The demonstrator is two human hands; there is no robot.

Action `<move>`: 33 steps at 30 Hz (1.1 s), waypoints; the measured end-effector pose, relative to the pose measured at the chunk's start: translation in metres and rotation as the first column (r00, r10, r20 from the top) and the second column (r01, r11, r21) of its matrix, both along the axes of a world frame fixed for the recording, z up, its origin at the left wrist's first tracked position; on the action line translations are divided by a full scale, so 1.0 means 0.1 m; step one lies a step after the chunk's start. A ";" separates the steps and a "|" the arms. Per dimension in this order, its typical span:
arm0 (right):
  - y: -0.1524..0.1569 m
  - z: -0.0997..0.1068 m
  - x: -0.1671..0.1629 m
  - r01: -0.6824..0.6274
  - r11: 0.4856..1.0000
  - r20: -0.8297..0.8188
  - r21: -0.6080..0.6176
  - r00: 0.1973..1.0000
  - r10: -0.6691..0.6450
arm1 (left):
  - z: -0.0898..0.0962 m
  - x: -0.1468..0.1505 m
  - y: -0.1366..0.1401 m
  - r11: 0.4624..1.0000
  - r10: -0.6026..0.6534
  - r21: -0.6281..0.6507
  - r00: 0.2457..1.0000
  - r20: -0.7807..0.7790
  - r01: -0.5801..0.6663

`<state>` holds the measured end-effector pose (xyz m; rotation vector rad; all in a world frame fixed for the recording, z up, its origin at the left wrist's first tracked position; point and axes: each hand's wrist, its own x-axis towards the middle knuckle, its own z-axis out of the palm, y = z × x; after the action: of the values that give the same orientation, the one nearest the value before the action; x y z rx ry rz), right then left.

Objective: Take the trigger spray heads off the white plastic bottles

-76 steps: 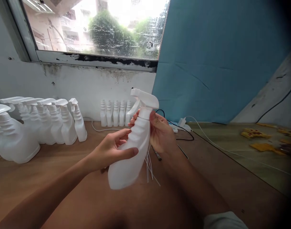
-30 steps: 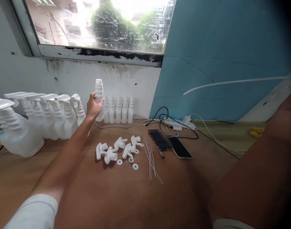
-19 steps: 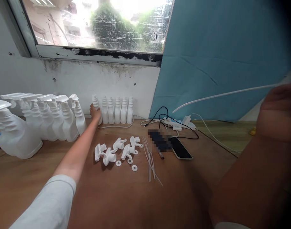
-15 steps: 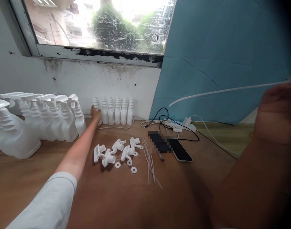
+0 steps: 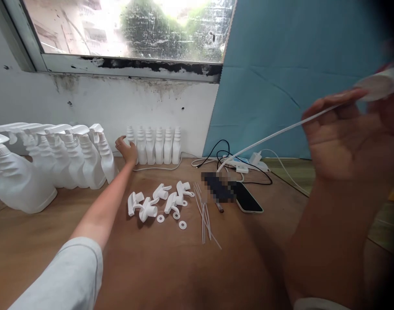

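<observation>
At the left end of a row of white bottles, my left hand (image 5: 127, 150) is beside the leftmost bottle (image 5: 130, 132), fingers apart, the thumb side close to its body. Whether it touches the bottle I cannot tell. Raised at the right, my right hand (image 5: 342, 133) is closed on a white spray head (image 5: 378, 84), partly hidden by the fingers and the dark picture edge. A long thin white tube (image 5: 264, 138) runs from it down to the left. Several loose spray heads (image 5: 148, 209), flat white washers (image 5: 182, 225) and thin tubes (image 5: 203, 221) lie on the table.
Larger bottles with spray heads fitted (image 5: 72, 159) stand at the left. A phone (image 5: 247, 197), a blurred dark item (image 5: 218, 187), a power strip (image 5: 261, 165) and black cable (image 5: 255, 183) lie right of centre. A blue cloth (image 5: 281, 86) hangs behind.
My left hand's fingers have come away from around the leftmost bottle and spread. My right hand has moved into fuller view, showing the spray head; the tube's free end has dropped.
</observation>
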<state>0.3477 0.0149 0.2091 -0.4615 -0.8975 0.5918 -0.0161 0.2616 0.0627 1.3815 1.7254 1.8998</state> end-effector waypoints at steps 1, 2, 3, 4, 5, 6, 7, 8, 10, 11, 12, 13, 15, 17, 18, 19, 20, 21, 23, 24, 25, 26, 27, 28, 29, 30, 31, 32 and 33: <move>0.02 0.00 -0.06 -0.041 0.999 0.025 0.011 0.999 0.041 | 0.04 0.06 -0.08 0.998 -0.053 0.027 0.999 0.004 0.053; 0.04 -0.01 -0.12 -0.093 0.996 0.044 0.003 0.995 0.093 | 0.08 0.13 -0.17 0.992 -0.121 0.046 0.993 0.007 0.121; 0.07 -0.03 -0.19 -0.155 0.987 0.059 -0.031 0.986 0.157 | 0.12 0.21 -0.26 0.978 -0.201 0.056 0.980 0.010 0.200; 0.12 -0.07 -0.26 -0.222 0.971 0.075 -0.094 0.970 0.229 | 0.17 0.30 -0.36 0.957 -0.286 0.059 0.958 0.013 0.285; 0.17 -0.12 -0.34 -0.297 0.939 0.098 -0.172 0.944 0.316 | 0.21 0.38 -0.48 0.928 -0.369 0.056 0.929 0.016 0.368; 0.23 -0.18 -0.43 -0.377 0.888 0.128 -0.263 0.899 0.419 | 0.26 0.45 -0.62 0.892 -0.452 0.053 0.892 0.027 0.450; 0.30 -0.27 -0.53 -0.439 0.826 0.168 -0.353 0.839 0.517 | 0.30 0.52 -0.77 0.847 -0.531 0.050 0.847 0.039 0.529; 0.36 -0.36 -0.64 -0.473 0.770 0.206 -0.428 0.778 0.593 | 0.35 0.57 -0.93 0.778 -0.628 0.050 0.776 0.059 0.626; 0.47 -0.56 -0.86 -0.475 0.690 0.267 -0.546 0.682 0.681 | 0.41 0.62 -1.26 0.466 -0.873 0.115 0.435 0.218 0.877; 0.51 -0.66 -0.96 -0.458 0.663 0.296 -0.592 0.641 0.708 | 0.42 0.63 -1.42 0.354 -0.910 0.111 0.315 0.271 0.929; 0.54 -0.75 -1.06 -0.434 0.641 0.331 -0.634 0.597 0.731 | 0.42 0.62 -1.55 0.281 -0.917 0.075 0.245 0.314 0.957; 0.55 -0.82 -1.14 -0.406 0.633 0.366 -0.659 0.562 0.741 | 0.41 0.61 -1.67 0.269 -0.909 0.038 0.240 0.341 0.962; 0.56 -0.93 -1.27 -0.360 0.629 0.424 -0.689 0.504 0.752 | 0.35 0.58 -1.84 0.330 -0.872 -0.022 0.314 0.375 0.944; 0.52 -0.98 -1.33 -0.308 0.634 0.470 -0.709 0.464 0.751 | 0.27 0.54 -1.95 0.379 -0.832 -0.047 0.362 0.421 0.924; 0.50 -0.99 -1.35 -0.270 0.639 0.495 -0.721 0.445 0.747 | 0.23 0.52 -1.99 0.379 -0.816 -0.057 0.363 0.450 0.923; 0.48 -1.00 -1.34 -0.224 0.646 0.525 -0.729 0.422 0.739 | 0.19 0.50 -2.03 0.374 -0.801 -0.064 0.357 0.480 0.925; 0.46 -1.00 -1.32 -0.172 0.661 0.560 -0.730 0.405 0.723 | 0.16 0.47 -2.06 0.373 -0.786 -0.070 0.355 0.507 0.925; 0.45 -1.00 -1.28 -0.121 0.678 0.589 -0.725 0.400 0.702 | 0.13 0.45 -2.10 0.378 -0.770 -0.075 0.358 0.529 0.923; 0.47 -1.01 -1.15 -0.068 0.690 0.596 -0.720 0.449 0.666 | 0.05 0.40 -2.19 0.370 -0.733 -0.083 0.345 0.586 0.925; 0.50 -1.02 -1.07 -0.077 0.683 0.563 -0.726 0.503 0.656 | 0.00 0.38 -2.23 0.351 -0.711 -0.081 0.322 0.625 0.933; 0.55 -1.05 -0.97 -0.107 0.665 0.508 -0.739 0.560 0.655 | -0.06 0.36 -2.28 0.326 -0.684 -0.072 0.287 0.670 0.943; 0.60 -1.08 -0.88 -0.148 0.648 0.443 -0.747 0.616 0.651 | -0.13 0.36 -2.32 0.292 -0.653 -0.057 0.243 0.717 0.955; 0.67 -1.12 -0.80 -0.168 0.640 0.406 -0.750 0.646 0.646 | -0.21 0.37 -2.36 0.251 -0.621 -0.039 0.191 0.760 0.967; 0.73 -1.17 -0.73 -0.137 0.641 0.411 -0.755 0.663 0.625 | -0.30 0.38 -2.39 0.206 -0.589 -0.020 0.140 0.796 0.978; 0.80 -1.23 -0.67 -0.073 0.642 0.442 -0.763 0.666 0.601 | -0.38 0.41 -2.43 0.160 -0.562 -0.005 0.096 0.822 0.987; 0.86 -1.29 -0.63 -0.019 0.639 0.469 -0.769 0.662 0.585 | -0.47 0.43 -2.45 0.114 -0.542 0.001 0.062 0.838 0.993; 0.92 -1.36 -0.59 0.038 0.630 0.499 -0.775 0.649 0.574 | -0.54 0.46 -2.47 0.076 -0.531 -0.003 0.043 0.847 0.997; 0.98 -1.42 -0.57 0.093 0.617 0.525 -0.782 0.631 0.570 | -0.59 0.48 -2.49 0.044 -0.526 -0.014 0.035 0.849 0.999; 1.02 -1.48 -0.54 0.145 0.599 0.549 -0.787 0.609 0.573 | -0.63 0.49 -2.49 0.022 -0.527 -0.026 0.034 0.849 0.999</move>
<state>0.2936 0.1171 0.0616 -1.5234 -1.5439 1.0949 0.0332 0.0122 -0.0006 0.8367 0.5759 0.6238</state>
